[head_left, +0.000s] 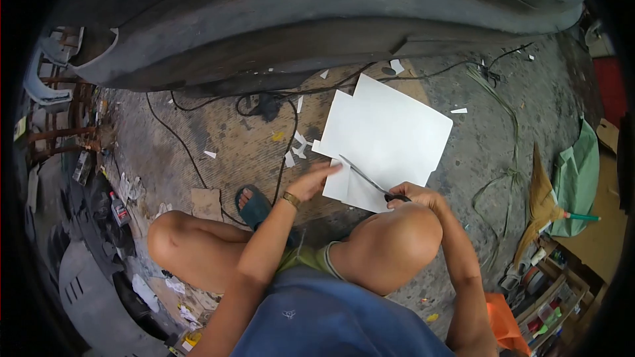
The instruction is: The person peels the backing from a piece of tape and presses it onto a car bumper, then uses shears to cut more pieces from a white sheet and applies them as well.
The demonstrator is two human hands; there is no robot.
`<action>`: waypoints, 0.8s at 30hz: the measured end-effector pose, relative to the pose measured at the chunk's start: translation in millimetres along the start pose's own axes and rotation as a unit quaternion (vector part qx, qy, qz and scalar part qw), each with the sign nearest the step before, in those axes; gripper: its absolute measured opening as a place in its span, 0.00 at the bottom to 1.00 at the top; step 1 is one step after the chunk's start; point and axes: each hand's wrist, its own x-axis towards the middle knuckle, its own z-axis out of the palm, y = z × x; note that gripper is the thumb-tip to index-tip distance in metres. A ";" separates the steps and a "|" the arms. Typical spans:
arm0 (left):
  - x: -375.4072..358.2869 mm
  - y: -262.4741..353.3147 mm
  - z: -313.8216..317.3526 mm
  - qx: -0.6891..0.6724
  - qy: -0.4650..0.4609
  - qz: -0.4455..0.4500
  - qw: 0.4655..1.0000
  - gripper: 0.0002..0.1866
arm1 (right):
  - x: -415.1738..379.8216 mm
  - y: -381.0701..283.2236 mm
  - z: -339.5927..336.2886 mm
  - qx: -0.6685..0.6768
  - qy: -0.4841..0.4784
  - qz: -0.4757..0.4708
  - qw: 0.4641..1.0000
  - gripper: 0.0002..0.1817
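Note:
A large white sheet [390,129] with stepped, cut edges lies in front of my knees, its lower edge by my right knee. My right hand [418,196] is closed around the black handles of a pair of scissors [365,176]. Their long metal blades point up and left across the sheet's lower part and look nearly closed. At the sheet's left edge is my left hand [317,181], its fingers over the lower left corner near the blade tips. They appear to grip that edge, though the thumb is hard to make out.
A big dark bumper-like panel [317,26] spans the far side. Black cable [198,172] winds over the floor among white paper scraps [299,147]. To the right lie green twine [506,112], a broom [536,201] and a wooden box [555,304]. A bottle [120,211] stands at left.

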 end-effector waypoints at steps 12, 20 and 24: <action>-11.7 11.5 -15.2 0.082 -0.054 0.066 0.993 0.15 | 6.4 -36.5 -17.5 -0.133 -0.041 0.025 0.990 0.20; -15.4 27.2 -15.5 0.099 -0.062 0.028 0.993 0.18 | 11.5 -27.6 -13.5 -0.100 -0.016 0.014 0.995 0.19; -24.3 20.3 -22.4 0.212 -0.095 -0.010 0.973 0.19 | 12.5 -29.3 2.3 -0.130 -0.019 0.002 0.991 0.21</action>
